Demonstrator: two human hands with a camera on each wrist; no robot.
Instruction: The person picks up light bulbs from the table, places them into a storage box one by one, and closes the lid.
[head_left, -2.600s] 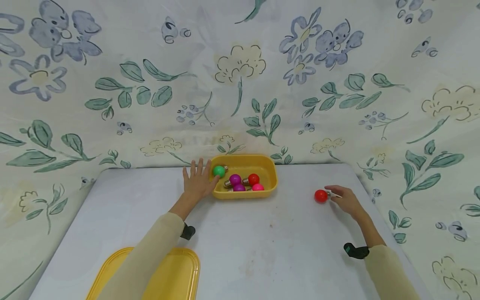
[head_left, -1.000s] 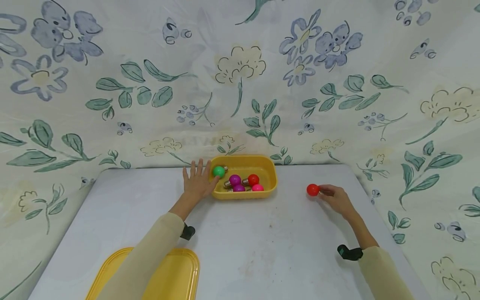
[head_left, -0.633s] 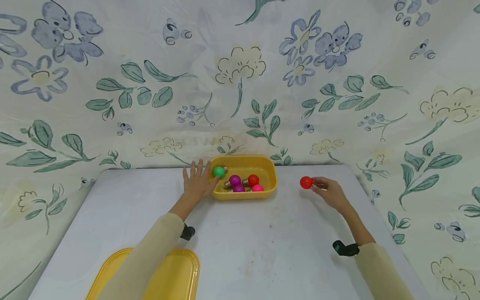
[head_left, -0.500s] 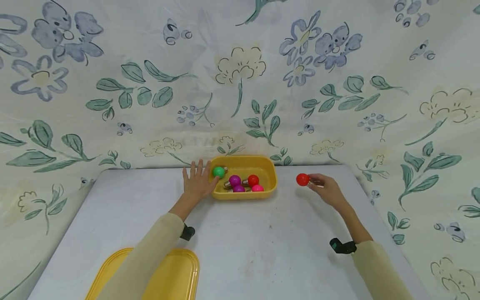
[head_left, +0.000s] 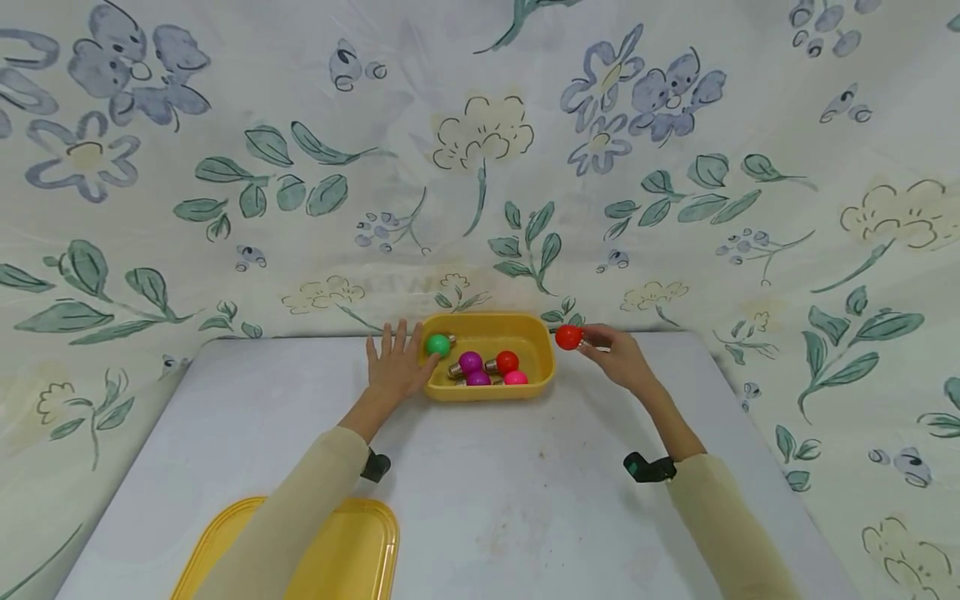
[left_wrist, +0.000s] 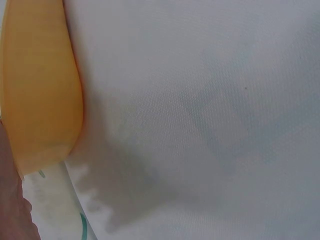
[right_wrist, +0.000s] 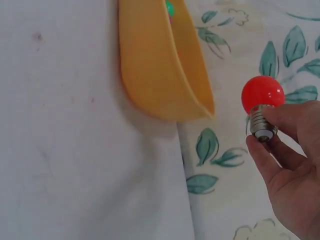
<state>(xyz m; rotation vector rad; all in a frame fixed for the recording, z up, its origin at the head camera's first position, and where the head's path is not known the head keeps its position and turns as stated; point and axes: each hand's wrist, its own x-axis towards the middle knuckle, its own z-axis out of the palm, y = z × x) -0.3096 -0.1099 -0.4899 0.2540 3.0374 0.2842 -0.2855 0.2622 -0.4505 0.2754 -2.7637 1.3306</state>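
My right hand (head_left: 618, 360) pinches a red light bulb (head_left: 568, 337) by its metal screw base, just beside the right rim of a yellow plastic bin (head_left: 487, 392). In the right wrist view the bulb (right_wrist: 262, 94) is held with its red globe up, apart from the bin wall (right_wrist: 150, 75). My left hand (head_left: 393, 367) lies with spread, straight fingers against the bin's left side, thumb at the rim. Inside the bin are a green bulb (head_left: 438, 346), two purple bulbs (head_left: 470, 362), a red bulb (head_left: 507, 361) and a pink bulb (head_left: 516, 378).
A yellow tray (head_left: 348, 546) lies at the front left of the white table (head_left: 525, 500), partly covered by the left sleeve (head_left: 292, 508). Behind the table's back edge hangs a floral cloth (head_left: 480, 233).
My right hand has taken hold of the red bulb's base, raised it off the table and carried it left to the bin's right rim. The left hand has stayed in place.
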